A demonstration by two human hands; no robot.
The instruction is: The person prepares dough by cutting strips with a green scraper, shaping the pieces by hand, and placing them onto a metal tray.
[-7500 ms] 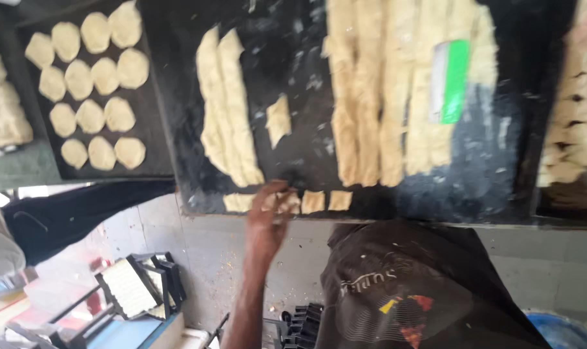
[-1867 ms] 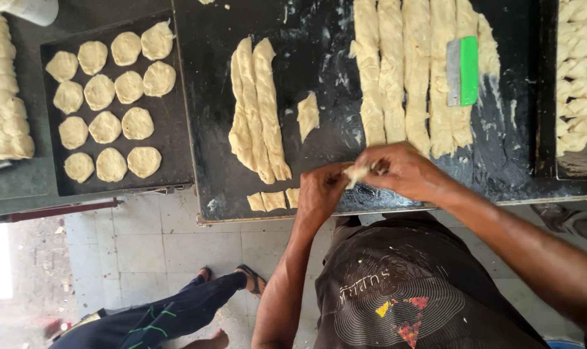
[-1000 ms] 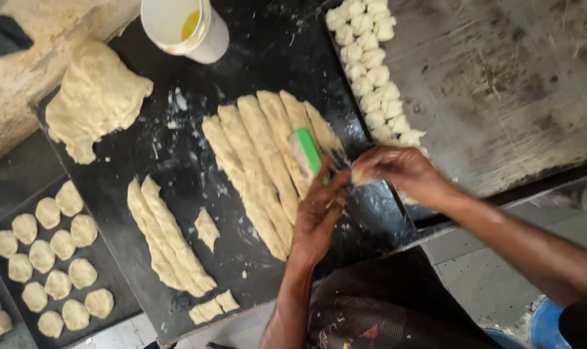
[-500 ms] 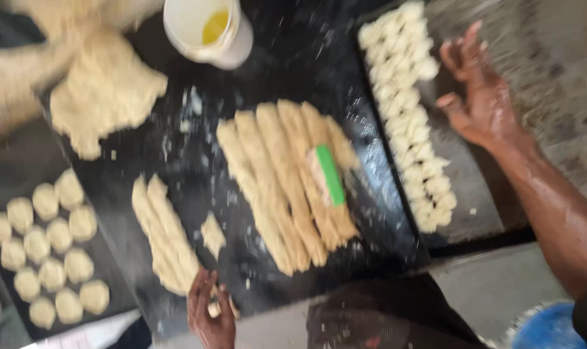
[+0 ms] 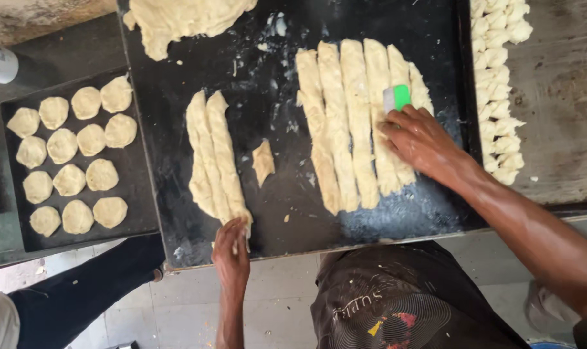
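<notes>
The right hand (image 5: 419, 139) closes on a green scraper (image 5: 397, 98) lying atop the dough strips (image 5: 351, 123) on the black counter (image 5: 280, 64) — the left hand (image 5: 232, 249) pinches the near end of a dough pair (image 5: 212, 155).

Bakery/food-prep spot: black floured worktop (image 5: 241, 39), dough strips (image 5: 348, 123), tray (image 5: 135, 200) w/ dough rounds (image 5: 70, 161).

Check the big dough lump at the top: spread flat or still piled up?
Piled up. The lump sits as a thick, uneven mound on the black board, unlike the flat cut strips below it.
</notes>
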